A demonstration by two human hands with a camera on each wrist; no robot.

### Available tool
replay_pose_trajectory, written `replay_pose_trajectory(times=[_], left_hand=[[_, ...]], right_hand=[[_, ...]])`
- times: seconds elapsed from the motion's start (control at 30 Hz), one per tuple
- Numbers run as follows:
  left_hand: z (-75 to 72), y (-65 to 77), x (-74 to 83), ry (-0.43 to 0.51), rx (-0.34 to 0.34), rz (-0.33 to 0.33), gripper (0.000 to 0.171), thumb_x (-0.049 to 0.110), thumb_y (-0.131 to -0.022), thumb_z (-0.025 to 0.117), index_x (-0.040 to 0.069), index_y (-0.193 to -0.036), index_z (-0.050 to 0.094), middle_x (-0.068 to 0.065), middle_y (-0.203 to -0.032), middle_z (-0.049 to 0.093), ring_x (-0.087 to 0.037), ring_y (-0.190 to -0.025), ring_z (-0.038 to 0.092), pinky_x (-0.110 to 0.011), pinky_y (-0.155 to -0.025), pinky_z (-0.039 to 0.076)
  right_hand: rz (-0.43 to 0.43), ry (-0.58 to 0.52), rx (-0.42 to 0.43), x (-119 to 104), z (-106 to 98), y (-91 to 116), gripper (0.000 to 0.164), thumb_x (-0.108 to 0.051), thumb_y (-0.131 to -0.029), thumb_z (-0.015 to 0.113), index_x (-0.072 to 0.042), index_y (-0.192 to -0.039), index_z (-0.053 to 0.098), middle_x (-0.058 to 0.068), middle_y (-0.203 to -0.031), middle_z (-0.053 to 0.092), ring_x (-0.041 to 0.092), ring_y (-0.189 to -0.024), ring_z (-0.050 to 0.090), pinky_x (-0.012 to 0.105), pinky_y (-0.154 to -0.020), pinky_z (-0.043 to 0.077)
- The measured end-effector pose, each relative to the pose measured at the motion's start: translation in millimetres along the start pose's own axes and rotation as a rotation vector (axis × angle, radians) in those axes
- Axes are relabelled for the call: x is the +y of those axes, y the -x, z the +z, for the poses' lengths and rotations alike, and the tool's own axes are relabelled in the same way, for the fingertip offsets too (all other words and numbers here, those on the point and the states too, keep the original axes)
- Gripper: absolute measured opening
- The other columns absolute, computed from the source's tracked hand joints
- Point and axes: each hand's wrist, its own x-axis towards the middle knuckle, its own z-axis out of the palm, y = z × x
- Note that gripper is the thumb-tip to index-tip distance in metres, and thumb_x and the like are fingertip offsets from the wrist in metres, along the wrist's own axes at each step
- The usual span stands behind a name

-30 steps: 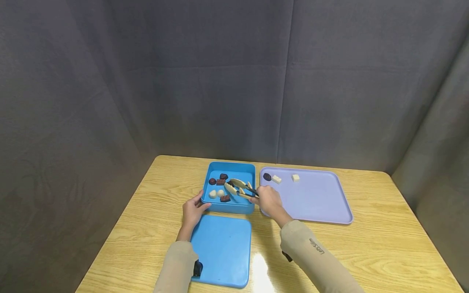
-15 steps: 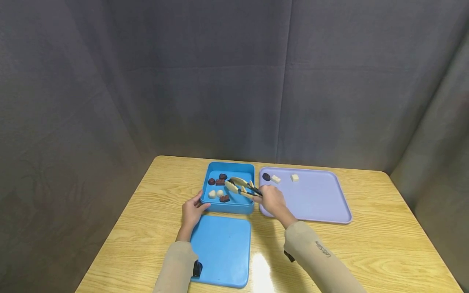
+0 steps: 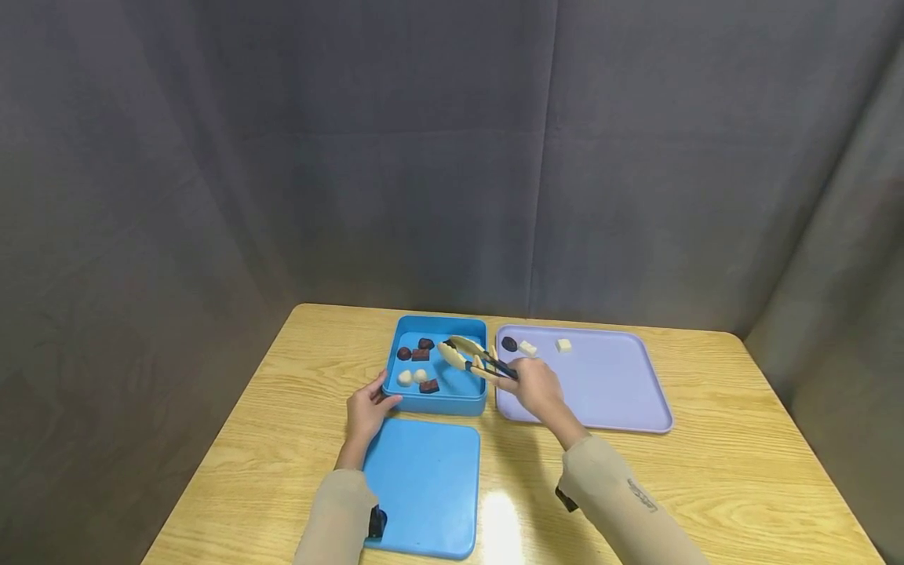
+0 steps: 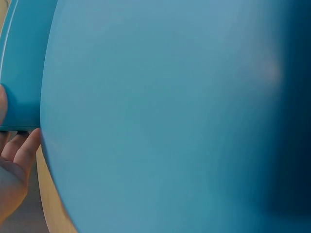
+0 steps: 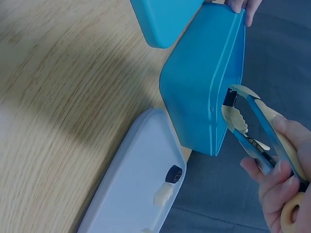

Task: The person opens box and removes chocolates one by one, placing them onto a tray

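Observation:
My right hand (image 3: 534,384) grips a pair of cream-and-black tongs (image 3: 483,365), seen from the side in the right wrist view. Between the tong tips, over the right half of the blue box (image 3: 431,405), is a dark chocolate piece (image 5: 230,97). My left hand (image 3: 366,410) holds the box's front left corner, thumb at the front and fingers along the left side. Inside, to the left, lie a round brown chocolate (image 3: 404,354), brown rectangular chocolates (image 3: 428,386) and white chocolates (image 3: 405,378).
A lilac tray (image 3: 600,392) stands right of the box. At its back left are a dark oval chocolate (image 3: 509,344), a white bar-shaped piece (image 3: 527,348) and a white cube (image 3: 563,345). The blue lid (image 3: 424,486) lies in front of the box.
The right hand and tongs have moved a little to the right over the box, away from the chocolates inside. The left hand stays at the box corner. The head view has shifted slightly.

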Motion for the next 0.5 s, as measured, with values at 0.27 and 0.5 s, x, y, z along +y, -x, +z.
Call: replay_pose_trajectory(times=[0.27,0.5], left_hand=[[-0.5,0.4,0.3,-0.003,0.011,-0.018,0.052,0.004,-0.077,0.068,0.0,-0.125,0.049,-0.013,-0.127,0.048,-0.029,-0.112,0.048,-0.035,-0.086,0.045],[0.7,-0.3,2.2,0.012,0.003,-0.004,0.052,0.003,-0.076,0.069,-0.002,-0.125,0.049,-0.014,-0.127,0.047,-0.029,-0.113,0.047,-0.034,-0.086,0.045]], right_hand=[[0.002,-0.056,0.02,8,-7,8,0.025,-0.028,-0.078,0.069,-0.01,-0.062,0.06,-0.005,-0.049,0.042,0.011,-0.046,0.036,0.023,-0.038,0.029],[0.0,-0.07,0.066,15,-17,16,0.02,-0.025,-0.076,0.07,-0.006,-0.072,0.066,-0.002,-0.056,0.052,0.012,-0.048,0.039,0.024,-0.041,0.032]])
